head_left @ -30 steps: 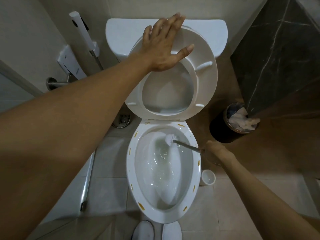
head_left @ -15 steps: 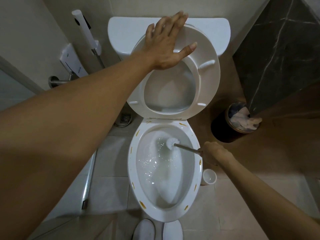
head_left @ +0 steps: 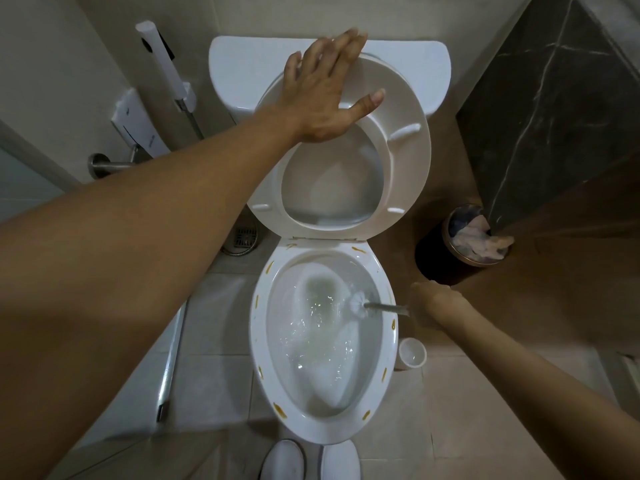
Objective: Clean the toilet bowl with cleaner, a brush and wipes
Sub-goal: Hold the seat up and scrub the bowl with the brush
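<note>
toilet bowl (head_left: pixel 323 429) sits low centre, rim dotted with yellow-brown spots, water inside frothy. seat (head_left: pixel 412 147) is raised at 12 o'clock from the bowl, leaning toward the tank (head_left: pixel 429 64). left hand (head_left: pixel 323 95) lies flat on the seat's upper left edge, fingers straight and spread wide, thumb out to 3 o'clock. right hand (head_left: pixel 429 306) at 3 o'clock of the bowl, fingers curled round the metal handle of the brush (head_left: pixel 363 304); white brush head is inside the bowl against the right wall, near the water. small white cup (head_left: pixel 412 353) stands on the floor just beside the bowl at 4 o'clock. dark bin (head_left: pixel 446 258) holding crumpled paper at 2 o'clock.
</note>
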